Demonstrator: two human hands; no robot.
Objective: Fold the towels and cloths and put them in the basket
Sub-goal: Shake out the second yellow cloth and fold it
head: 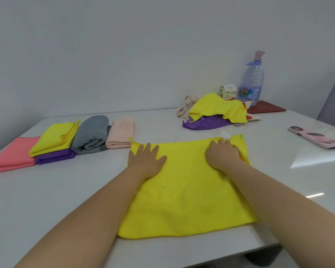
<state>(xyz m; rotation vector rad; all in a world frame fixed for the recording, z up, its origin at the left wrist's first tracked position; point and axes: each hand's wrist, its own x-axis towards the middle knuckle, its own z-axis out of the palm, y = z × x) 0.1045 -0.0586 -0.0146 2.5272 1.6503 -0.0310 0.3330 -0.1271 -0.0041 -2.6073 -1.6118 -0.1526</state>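
A yellow cloth lies flat on the white table in front of me. My left hand rests flat on its far left corner, fingers straight. At the far right corner my right hand presses down with fingers bent, near a small white tag. Folded cloths sit in a row at the left: a pink one, a yellow one on a purple one, a grey towel and a pale peach towel. An unfolded pile of yellow, purple and striped cloths lies at the back right. No basket is in view.
Behind the pile stand a large blue water bottle and a small carton, with a dark red booklet beside them. A phone in a pink case lies at the right. The table's front edge runs close to me.
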